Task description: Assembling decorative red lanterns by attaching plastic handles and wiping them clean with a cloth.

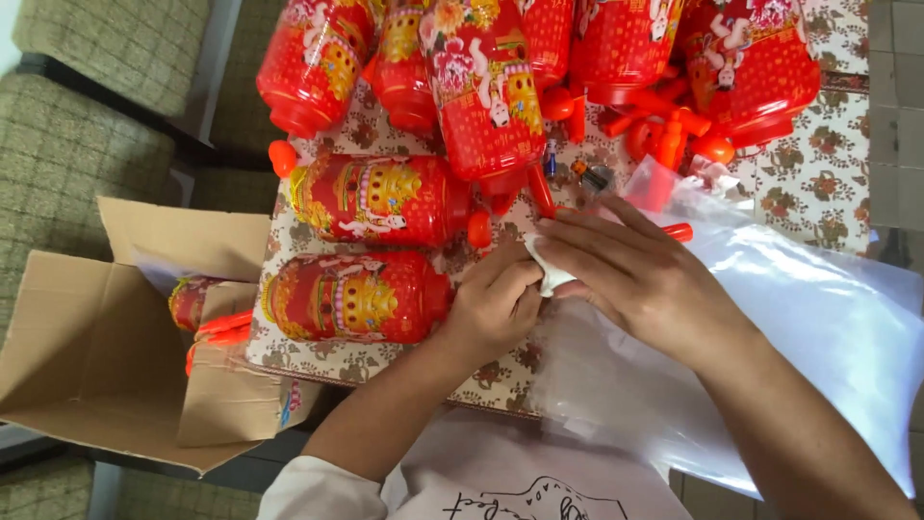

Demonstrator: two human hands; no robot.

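A flowered worktop (818, 173) carries red lanterns (375, 197), beside a cardboard box (87, 356). Left hand (496, 308) fingers are curled against one lantern (351, 297); right hand (635, 274) fingers pinch a small white piece (551, 279).

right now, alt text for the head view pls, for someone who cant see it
Two bare hands, left hand and right hand, pinch a small white piece beside a red lantern on a floral table. More lanterns, clear plastic bags and a cardboard box surround them.
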